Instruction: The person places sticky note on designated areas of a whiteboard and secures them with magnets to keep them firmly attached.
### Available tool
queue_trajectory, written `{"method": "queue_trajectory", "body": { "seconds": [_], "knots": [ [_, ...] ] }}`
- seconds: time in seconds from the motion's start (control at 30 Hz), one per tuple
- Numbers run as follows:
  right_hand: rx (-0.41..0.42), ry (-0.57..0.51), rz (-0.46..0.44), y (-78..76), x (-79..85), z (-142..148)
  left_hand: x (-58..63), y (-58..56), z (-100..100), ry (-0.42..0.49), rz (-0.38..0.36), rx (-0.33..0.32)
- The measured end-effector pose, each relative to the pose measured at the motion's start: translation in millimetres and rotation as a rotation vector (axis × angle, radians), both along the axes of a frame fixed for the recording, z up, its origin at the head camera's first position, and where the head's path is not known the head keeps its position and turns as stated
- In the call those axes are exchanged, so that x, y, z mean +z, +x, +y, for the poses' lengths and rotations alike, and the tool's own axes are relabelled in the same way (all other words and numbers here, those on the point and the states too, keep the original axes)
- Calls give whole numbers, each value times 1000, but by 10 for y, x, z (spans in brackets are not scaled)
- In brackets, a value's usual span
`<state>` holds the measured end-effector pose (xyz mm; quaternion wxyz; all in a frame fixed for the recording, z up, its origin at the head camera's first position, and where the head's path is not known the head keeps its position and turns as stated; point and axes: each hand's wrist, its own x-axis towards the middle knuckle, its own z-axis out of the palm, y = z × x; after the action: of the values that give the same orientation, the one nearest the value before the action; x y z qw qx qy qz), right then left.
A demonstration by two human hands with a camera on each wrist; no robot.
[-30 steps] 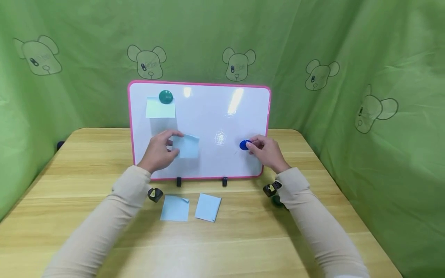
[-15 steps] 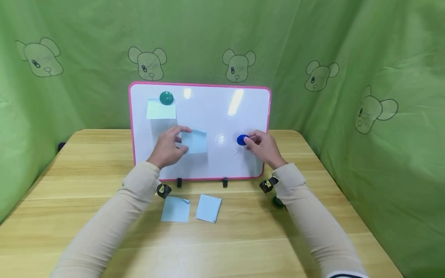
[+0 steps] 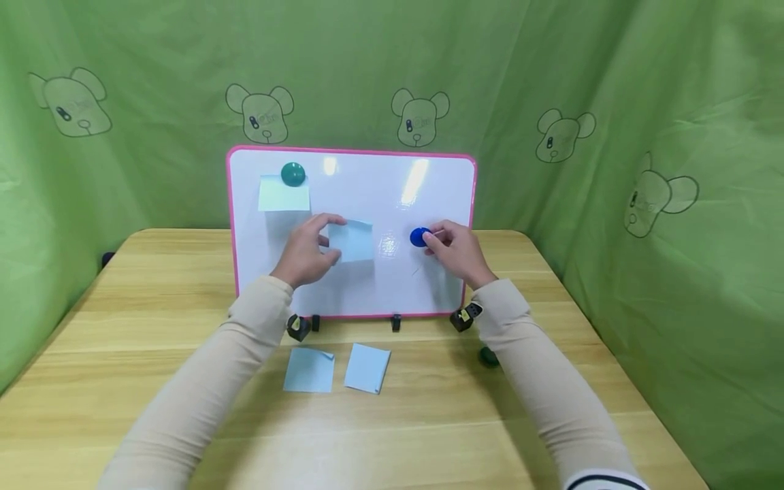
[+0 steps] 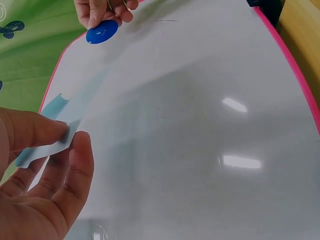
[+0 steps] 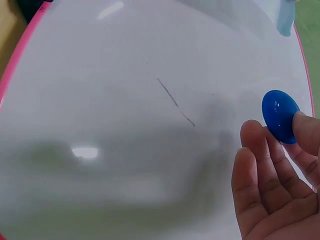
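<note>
My left hand [image 3: 308, 252] pinches a light blue sticky note [image 3: 353, 241] by its left side, in front of the middle of a whiteboard [image 3: 343, 296] with a pink frame. In the left wrist view the held note [image 4: 82, 105] curves away from thumb and fingertips. Between thumb and fingers, my right hand [image 3: 456, 252] holds a round blue magnet [image 3: 419, 237] close to the board's right half. The right wrist view shows the magnet [image 5: 280, 116] on edge, its domed face partly turned to the camera. At the board's upper left, a green magnet [image 3: 293, 174] overlaps the top of a pale note [image 3: 284, 195].
Two more blue notes, a left one [image 3: 309, 371] with a curled corner and a right one [image 3: 367, 368], lie on the wooden table [image 3: 392, 442] before the board. Another green magnet [image 3: 488, 357] sits beside my right forearm. Black feet [image 3: 396, 322] support the board; a green curtain [image 3: 343, 61] hangs behind.
My left hand has carried the sticky note rightward and up across the board. My right hand has moved the blue magnet slightly left and up, so note and magnet are closer together.
</note>
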<state>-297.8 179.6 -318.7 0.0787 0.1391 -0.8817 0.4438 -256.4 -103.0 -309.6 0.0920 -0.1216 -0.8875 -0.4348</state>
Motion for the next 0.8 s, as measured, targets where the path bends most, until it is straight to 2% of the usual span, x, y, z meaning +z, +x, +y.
{"method": "queue_trajectory", "body": {
  "seconds": [0.37, 0.8],
  "knots": [
    [-8, 2, -22, -44, 81, -104, 62, -131, 43, 9, -18, 5],
    [-25, -25, -7, -111, 170, -254, 182, -206, 156, 28, -19, 23]
  ]
}}
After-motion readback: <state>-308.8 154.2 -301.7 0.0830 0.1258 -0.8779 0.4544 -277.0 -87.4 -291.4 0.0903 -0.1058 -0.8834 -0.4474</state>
